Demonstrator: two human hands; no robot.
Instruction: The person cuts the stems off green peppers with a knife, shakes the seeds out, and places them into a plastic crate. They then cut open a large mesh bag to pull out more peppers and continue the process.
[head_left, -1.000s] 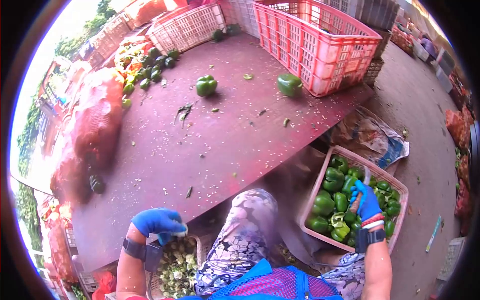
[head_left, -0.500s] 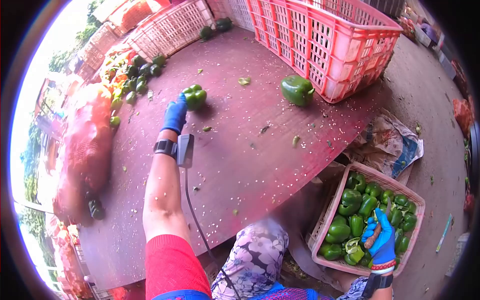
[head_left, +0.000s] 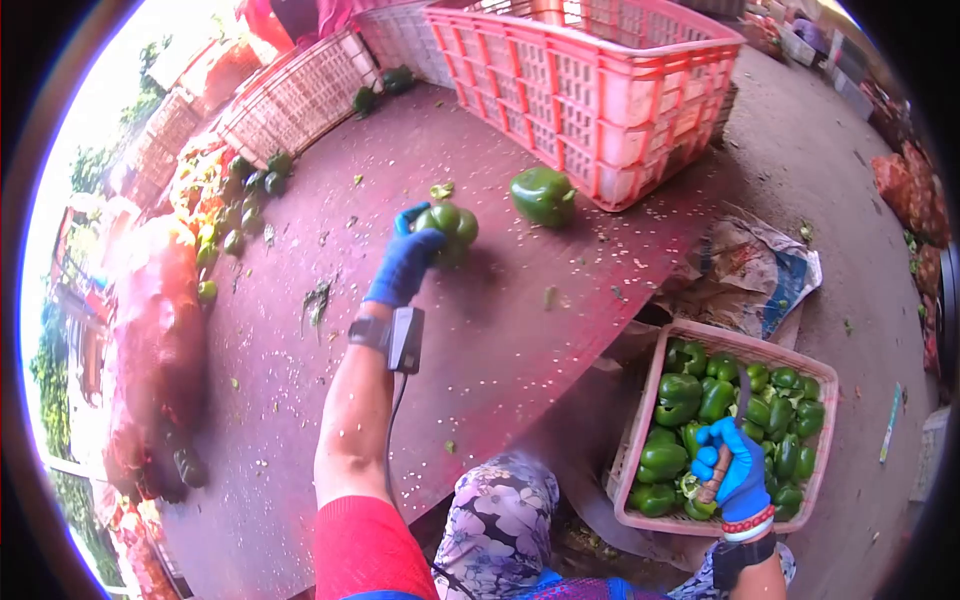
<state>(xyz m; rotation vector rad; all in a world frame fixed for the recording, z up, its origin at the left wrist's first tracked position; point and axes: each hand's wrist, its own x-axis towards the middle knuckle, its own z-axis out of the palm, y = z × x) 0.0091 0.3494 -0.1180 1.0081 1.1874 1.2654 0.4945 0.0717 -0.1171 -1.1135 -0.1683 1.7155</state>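
My left hand [head_left: 400,265], in a blue glove, has its fingers round a green bell pepper [head_left: 453,228] just above the red-brown table. A second bell pepper [head_left: 543,197] lies beyond it, close to the pink crate. At lower right, my right hand [head_left: 740,472], in a lighter blue glove, grips the brown handle of a knife [head_left: 712,480]. Its dark, slightly curved blade points up over a pale pink crate [head_left: 829,425] full of green bell peppers. A cut pepper in that crate is partly hidden under the right hand.
A large pink slatted crate [head_left: 590,120] stands at the table's [head_left: 330,420] back edge. Peppers [head_left: 235,242] and a netted sack [head_left: 155,340] line the left side, with a pale crate [head_left: 300,98] behind. A crumpled sack [head_left: 765,270] lies beside the filled crate. A cable runs from my left wrist.
My left hand has closed round the bell pepper and brought it right, raised off the table. My right hand still holds the knife over the filled crate. The view has shifted slightly.
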